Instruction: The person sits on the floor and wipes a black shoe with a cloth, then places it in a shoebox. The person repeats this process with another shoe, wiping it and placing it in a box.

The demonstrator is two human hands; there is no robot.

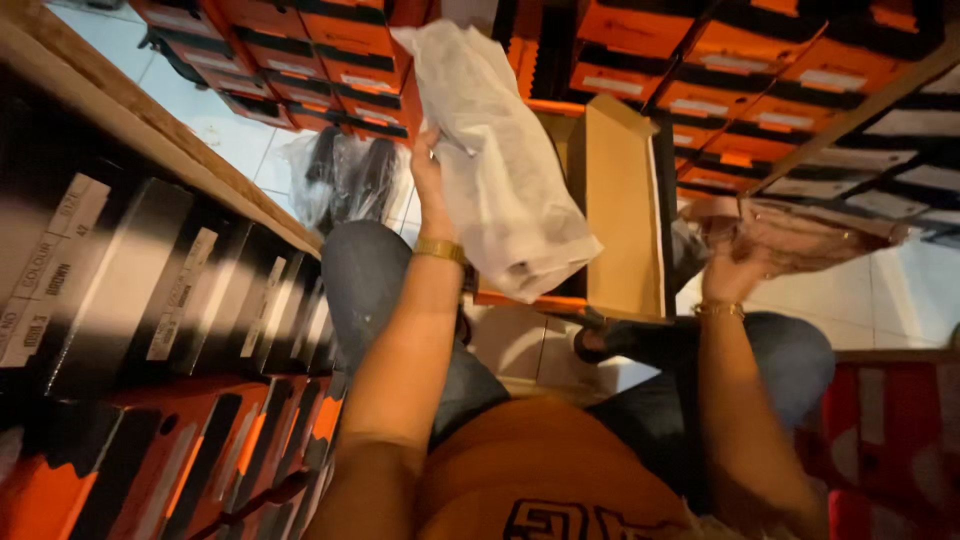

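My left hand (428, 170) is raised and grips a crumpled white wrapping bag (495, 160) that seems to hold something dark at its lower end. My right hand (735, 270) holds a blurred brownish shoe-shaped item in clear wrapping (800, 232) out to the right. Between my hands an open cardboard shoe box (620, 200) stands on its edge over my knees, orange on the outside. Both wrists wear a gold bracelet. I am seated, in jeans and an orange shirt.
Black shoe boxes (150, 280) fill a wooden shelf at the left, with orange and black boxes (170, 460) below. Stacks of orange boxes (720, 60) line the far side. A clear bag with dark shoes (345, 180) lies on the pale tiled floor. Red boxes (890, 430) stand at the right.
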